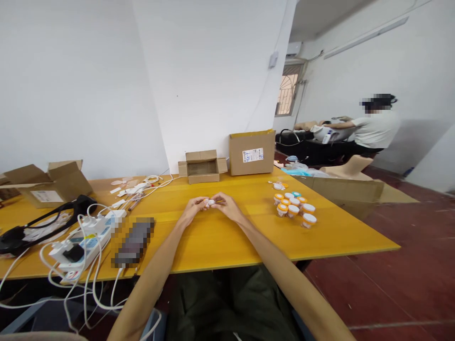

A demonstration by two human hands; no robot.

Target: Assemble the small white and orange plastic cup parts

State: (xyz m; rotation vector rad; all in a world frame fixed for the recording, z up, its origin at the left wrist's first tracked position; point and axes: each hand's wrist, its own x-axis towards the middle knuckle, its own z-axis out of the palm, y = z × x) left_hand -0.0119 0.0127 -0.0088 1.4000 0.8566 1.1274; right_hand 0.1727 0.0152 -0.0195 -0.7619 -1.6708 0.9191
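Observation:
Both hands meet over the middle of the yellow table (220,241), close together. A small whitish piece (211,202) is pinched between their fingertips; it is too small to tell its kind. My left hand (194,209) is closed on the near-left side of it. From the right, my right hand (226,206) closes its thumb and fingers on the same piece. To the right of my hands stands a group of small clear jars with orange, white and teal lids (293,208). Behind the group, a few loose lids or small parts (279,186) lie on the table.
A small open carton (203,177) and a taped box (251,154) stand by the wall. At left are a phone (134,242), a power strip (93,244) with tangled cables, a black headset strap (46,218) and an open box (50,184). Another person (377,125) sits far right.

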